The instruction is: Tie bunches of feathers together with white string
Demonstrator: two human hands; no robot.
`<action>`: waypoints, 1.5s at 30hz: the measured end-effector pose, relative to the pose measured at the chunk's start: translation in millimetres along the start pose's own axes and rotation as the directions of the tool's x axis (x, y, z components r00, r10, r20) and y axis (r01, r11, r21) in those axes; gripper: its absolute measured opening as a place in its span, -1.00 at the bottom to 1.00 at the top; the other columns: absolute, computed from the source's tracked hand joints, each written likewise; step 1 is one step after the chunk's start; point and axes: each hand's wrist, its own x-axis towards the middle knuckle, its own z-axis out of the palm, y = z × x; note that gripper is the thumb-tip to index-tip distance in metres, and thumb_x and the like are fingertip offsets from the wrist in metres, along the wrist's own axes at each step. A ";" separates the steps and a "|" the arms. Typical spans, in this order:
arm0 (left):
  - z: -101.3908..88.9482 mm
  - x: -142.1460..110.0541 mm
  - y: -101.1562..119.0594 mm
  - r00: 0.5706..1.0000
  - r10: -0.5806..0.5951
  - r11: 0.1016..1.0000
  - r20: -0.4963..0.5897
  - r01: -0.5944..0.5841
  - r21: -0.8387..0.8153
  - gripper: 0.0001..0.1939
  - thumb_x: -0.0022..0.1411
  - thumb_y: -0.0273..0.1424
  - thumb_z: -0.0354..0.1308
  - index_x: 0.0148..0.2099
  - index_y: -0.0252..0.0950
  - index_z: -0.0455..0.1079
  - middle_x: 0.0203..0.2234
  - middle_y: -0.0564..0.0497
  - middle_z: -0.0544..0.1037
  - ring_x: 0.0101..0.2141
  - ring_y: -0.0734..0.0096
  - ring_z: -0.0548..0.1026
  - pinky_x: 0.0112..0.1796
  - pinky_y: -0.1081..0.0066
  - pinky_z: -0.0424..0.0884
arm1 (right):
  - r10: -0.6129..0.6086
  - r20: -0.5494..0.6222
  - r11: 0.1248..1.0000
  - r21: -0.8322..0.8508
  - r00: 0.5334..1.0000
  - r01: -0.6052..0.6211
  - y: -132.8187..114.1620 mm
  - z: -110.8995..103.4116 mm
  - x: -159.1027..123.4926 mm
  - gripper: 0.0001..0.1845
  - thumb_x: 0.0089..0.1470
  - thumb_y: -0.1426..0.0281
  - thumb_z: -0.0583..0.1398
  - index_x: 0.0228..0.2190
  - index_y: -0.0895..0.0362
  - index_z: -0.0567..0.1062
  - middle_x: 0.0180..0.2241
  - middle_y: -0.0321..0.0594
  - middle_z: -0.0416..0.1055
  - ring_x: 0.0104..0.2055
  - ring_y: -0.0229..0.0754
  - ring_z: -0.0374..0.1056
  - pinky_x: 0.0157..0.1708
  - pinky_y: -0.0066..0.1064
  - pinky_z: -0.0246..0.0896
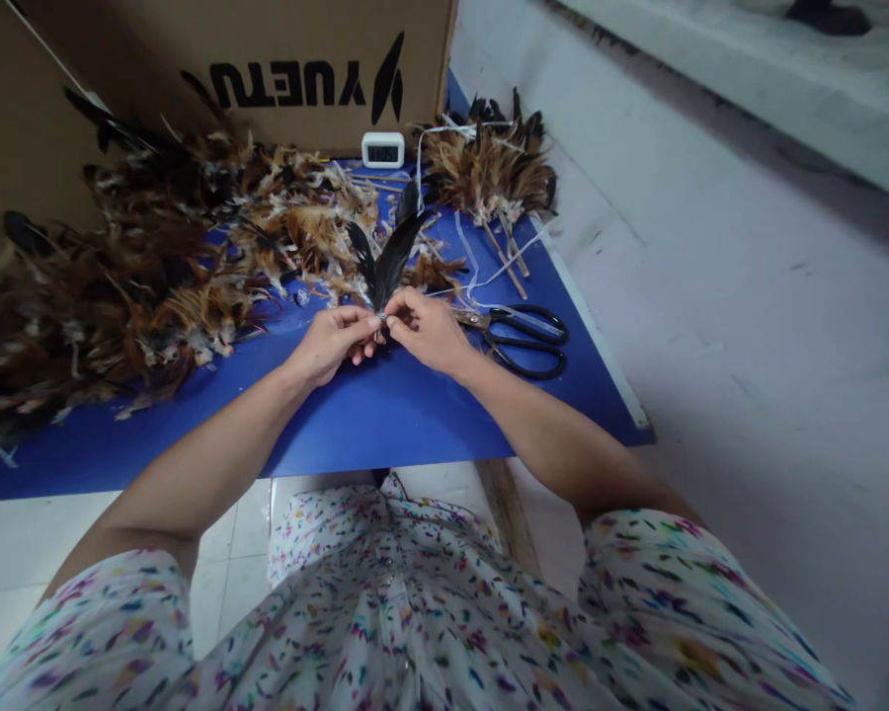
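Observation:
Black feathers [391, 262] stand upright between my two hands, fanned out at the top. My left hand [337, 341] pinches their lower end between thumb and fingers. Close against it, my right hand [424, 326] has thumb and forefinger pressed together at the same base of the feathers. The fingers hide most of the quill ends, and a thin stick or quill pokes out just below. Black-handled scissors [525, 338] lie to the right of my right hand, blades partly hidden behind it. White plastic string [474, 267] trails behind that hand.
Loose brown feathers [148, 267] heap over the left and back of the blue table [356, 434]. A tied feather bundle with sticks [485, 168] lies at the back right. A small white digital clock [383, 150] stands before a cardboard box [288, 39]. A pale wall [682, 247] borders the right.

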 end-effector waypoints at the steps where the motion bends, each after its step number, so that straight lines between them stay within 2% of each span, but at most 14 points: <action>1: 0.2 0.2 -0.2 1.000 -0.001 1.000 -0.002 0.001 -0.008 -0.62 -0.06 -0.15 0.43 -0.42 -0.35 0.44 -0.61 0.04 0.47 -0.65 0.60 0.37 -0.68 0.58 0.20 | 0.024 0.009 0.999 0.038 1.000 -0.024 0.1 0.4 0.1 -0.95 0.07 0.39 0.14 -0.36 0.11 0.37 -0.42 -0.33 0.43 -0.44 -0.32 0.31 -0.34 -0.45 0.22; 8: 0.7 0.5 -2.0 1.000 0.008 1.000 -0.002 -0.008 -0.020 -0.57 -0.10 -0.10 0.45 -0.42 -0.35 0.42 -0.64 0.05 0.45 -0.65 0.59 0.37 -0.67 0.58 0.25 | 0.067 0.025 0.979 0.192 0.997 -0.071 4.5 4.7 -0.1 -0.85 0.11 0.29 0.16 -0.35 0.12 0.40 -0.45 -0.33 0.45 -0.43 -0.31 0.35 -0.35 -0.44 0.26; 14: 1.1 -1.0 -2.0 1.000 0.018 1.000 0.011 -0.018 0.020 -0.56 -0.08 -0.07 0.43 -0.41 -0.33 0.43 -0.63 0.05 0.45 -0.64 0.59 0.38 -0.66 0.58 0.28 | 0.054 0.008 0.992 0.110 0.999 -0.055 5.5 4.6 0.2 -0.87 0.12 0.31 0.13 -0.40 0.12 0.37 -0.48 -0.34 0.40 -0.43 -0.30 0.30 -0.35 -0.43 0.21; 23: 1.4 -0.6 -3.5 0.999 0.013 0.997 0.030 -0.015 0.076 -0.60 -0.06 -0.10 0.42 -0.44 -0.33 0.44 -0.64 0.05 0.45 -0.65 0.58 0.37 -0.65 0.57 0.30 | 0.006 0.017 0.999 -0.042 1.000 -0.005 -6.8 -1.4 1.1 -0.92 0.04 0.41 0.12 -0.49 0.11 0.31 -0.53 -0.37 0.30 -0.48 -0.32 0.17 -0.37 -0.44 0.11; 28: 3.3 -1.1 -4.3 0.999 0.033 0.997 0.020 -0.034 0.069 -0.62 -0.07 -0.13 0.43 -0.44 -0.33 0.43 -0.63 0.05 0.46 -0.66 0.59 0.36 -0.67 0.57 0.29 | 0.024 0.023 1.000 0.010 0.999 -0.025 -3.3 -2.8 1.5 -0.94 -0.02 0.43 0.11 -0.51 0.10 0.31 -0.54 -0.37 0.27 -0.47 -0.31 0.17 -0.39 -0.44 0.08; 33: 4.5 -1.7 -2.7 1.000 0.028 0.997 0.006 -0.029 0.066 -0.61 -0.07 -0.13 0.42 -0.44 -0.33 0.42 -0.65 0.06 0.44 -0.67 0.59 0.34 -0.67 0.57 0.28 | 0.085 0.023 0.995 0.054 0.996 -0.087 3.1 -1.7 1.6 -0.94 0.00 0.41 0.11 -0.49 0.10 0.33 -0.54 -0.36 0.32 -0.45 -0.29 0.24 -0.37 -0.44 0.13; 40: 4.7 -0.3 -3.9 0.999 0.030 0.999 -0.020 -0.029 0.035 -0.60 -0.12 -0.13 0.44 -0.43 -0.33 0.41 -0.61 0.05 0.49 -0.68 0.61 0.34 -0.69 0.57 0.25 | -0.006 -0.043 0.996 -0.094 0.999 0.002 -6.8 -5.4 0.1 -0.91 -0.02 0.46 0.12 -0.53 0.11 0.33 -0.53 -0.35 0.30 -0.47 -0.31 0.19 -0.36 -0.43 0.12; 45: 4.6 -0.6 -4.8 0.999 0.038 0.999 -0.036 -0.037 0.029 -0.59 -0.12 -0.13 0.45 -0.43 -0.33 0.41 -0.63 0.06 0.47 -0.68 0.61 0.34 -0.70 0.57 0.24 | 0.025 -0.053 0.999 -0.020 0.998 -0.026 -7.5 -3.3 -1.0 -0.95 -0.03 0.44 0.17 -0.49 0.11 0.35 -0.52 -0.36 0.35 -0.48 -0.32 0.21 -0.38 -0.44 0.15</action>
